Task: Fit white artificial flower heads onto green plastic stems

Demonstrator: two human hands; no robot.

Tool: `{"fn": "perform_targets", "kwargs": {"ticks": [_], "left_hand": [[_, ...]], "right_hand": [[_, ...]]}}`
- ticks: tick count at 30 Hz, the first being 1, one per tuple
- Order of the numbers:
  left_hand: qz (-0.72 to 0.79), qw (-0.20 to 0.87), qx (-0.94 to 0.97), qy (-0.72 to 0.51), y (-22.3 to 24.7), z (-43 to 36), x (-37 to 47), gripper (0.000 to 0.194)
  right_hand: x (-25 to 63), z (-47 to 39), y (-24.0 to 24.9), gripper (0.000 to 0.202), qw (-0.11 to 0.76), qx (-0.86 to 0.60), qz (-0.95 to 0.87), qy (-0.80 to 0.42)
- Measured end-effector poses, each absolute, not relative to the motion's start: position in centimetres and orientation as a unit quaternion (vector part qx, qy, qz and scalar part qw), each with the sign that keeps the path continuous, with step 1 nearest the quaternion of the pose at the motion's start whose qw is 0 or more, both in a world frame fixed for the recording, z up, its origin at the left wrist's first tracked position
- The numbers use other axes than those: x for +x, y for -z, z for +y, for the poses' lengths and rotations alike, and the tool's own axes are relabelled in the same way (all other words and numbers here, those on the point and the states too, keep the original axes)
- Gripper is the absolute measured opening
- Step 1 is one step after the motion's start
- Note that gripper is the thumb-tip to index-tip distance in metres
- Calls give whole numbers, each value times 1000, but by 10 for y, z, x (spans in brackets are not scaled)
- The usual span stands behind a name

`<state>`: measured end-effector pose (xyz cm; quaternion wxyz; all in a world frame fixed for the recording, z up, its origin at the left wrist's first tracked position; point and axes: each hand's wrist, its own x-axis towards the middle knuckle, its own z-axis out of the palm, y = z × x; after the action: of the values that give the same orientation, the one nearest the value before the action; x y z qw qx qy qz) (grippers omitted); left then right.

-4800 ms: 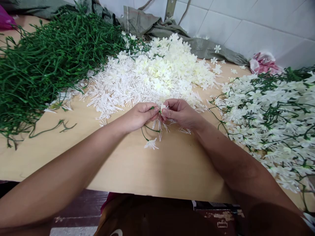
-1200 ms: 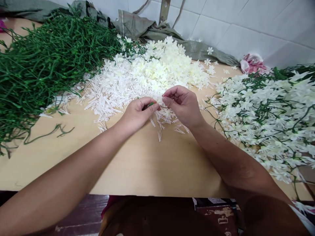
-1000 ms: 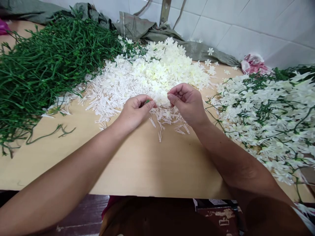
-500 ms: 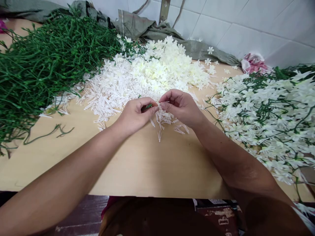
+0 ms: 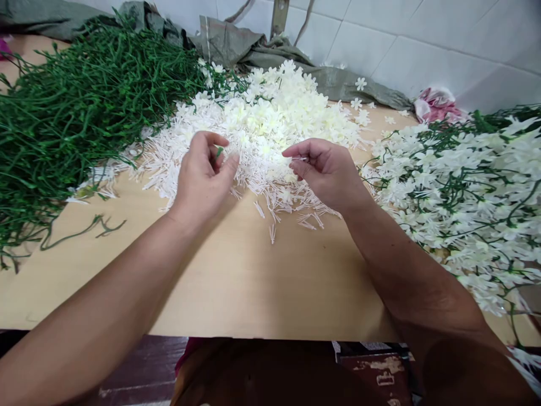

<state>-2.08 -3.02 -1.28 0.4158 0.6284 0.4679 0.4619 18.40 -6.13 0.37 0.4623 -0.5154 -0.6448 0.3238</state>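
Note:
My left hand (image 5: 205, 172) hovers over the left part of the loose white pieces, thumb and forefinger apart. A bit of green stem (image 5: 219, 151) shows inside its curled fingers; the rest of it is hidden. To the right, my right hand (image 5: 325, 169) pinches a thin white stamen piece (image 5: 299, 159) between thumb and fingertips. Beneath and beyond both hands lie a heap of white stamen pieces (image 5: 186, 141) and a heap of white artificial blossoms (image 5: 279, 107). Several stray stamen pieces (image 5: 273, 232) rest on the table in front.
Green artificial stems (image 5: 97, 107) form a big pile at left. Flowered stems (image 5: 473, 197) are heaped at right. Grey-green sacking (image 5: 355, 90) runs along the tiled wall (image 5: 380, 45), near a pink-and-white bundle (image 5: 439, 106). The tan tabletop (image 5: 253, 287) ends close to my body.
My hands were together at the fingertips and have moved apart. The left has gone left and away from me; the right has shifted slightly right and away.

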Motion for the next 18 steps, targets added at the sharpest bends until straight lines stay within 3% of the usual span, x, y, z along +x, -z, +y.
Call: {"fn": "perform_targets", "kwargs": {"ticks": [3,7,11,18], "left_hand": [[468,366,651,-473,15,-33,-19,17],[422,398,716,-388,19,-45,-6,11],[397,381,745,-376,18,-51,1,12],[392,379,743,-389,17,-50,-1,14]], "right_hand": [[178,-64,-5,5,469,-503,-642,-338],[168,-67,2,8,483,-472,-646,-356],[163,-69,9,8,479,-468,-684,-290],[167,-72,0,5,390,-482,-762,-185]]}}
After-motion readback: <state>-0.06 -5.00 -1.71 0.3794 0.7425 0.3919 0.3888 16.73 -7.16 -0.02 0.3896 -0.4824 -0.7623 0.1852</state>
